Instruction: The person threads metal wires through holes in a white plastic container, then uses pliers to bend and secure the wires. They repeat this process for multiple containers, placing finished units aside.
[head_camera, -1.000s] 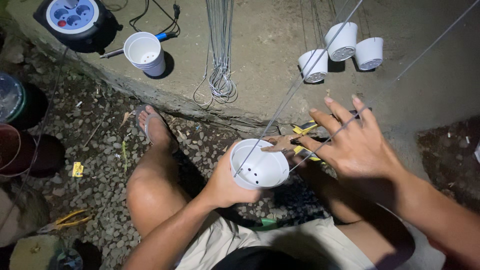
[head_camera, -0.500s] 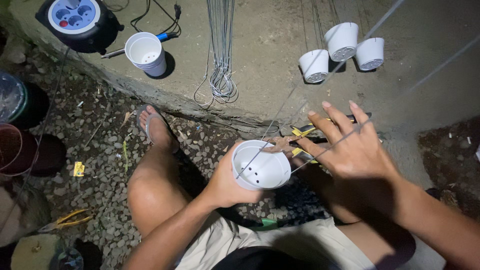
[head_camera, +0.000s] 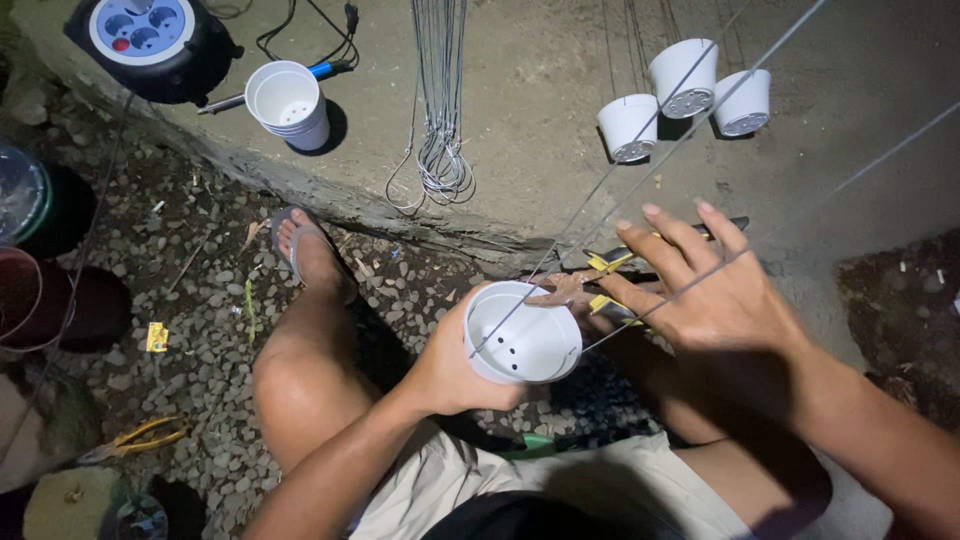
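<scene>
Head view. The left hand (head_camera: 455, 365) was clamped around the wall of a small white plastic pot (head_camera: 522, 333), held mouth-up above the person's lap, with drainage holes visible in its base. Thin wires (head_camera: 640, 150) ran from the pot's rim upward and away to the top right of the frame. The right hand (head_camera: 715, 295) was spread, fingers apart, just beside the pot; one wire crossed over its fingers, and whether the hand gripped that wire cannot be told. Yellow-handled pliers (head_camera: 610, 262) lay beneath the right hand's fingers, on the edge of a concrete slab (head_camera: 540, 120). On the slab stood a stack of white pots (head_camera: 290, 105), a bundle of hooked wires (head_camera: 440, 150), and a round extension cord reel (head_camera: 150, 40). Three further white pots (head_camera: 685, 95) lay near the upper right, mouths turned away. The person's left foot, in a sandal (head_camera: 300, 250), rested on gravel (head_camera: 200, 300). A second pair of yellow pliers (head_camera: 135, 440) lay at lower left.
</scene>
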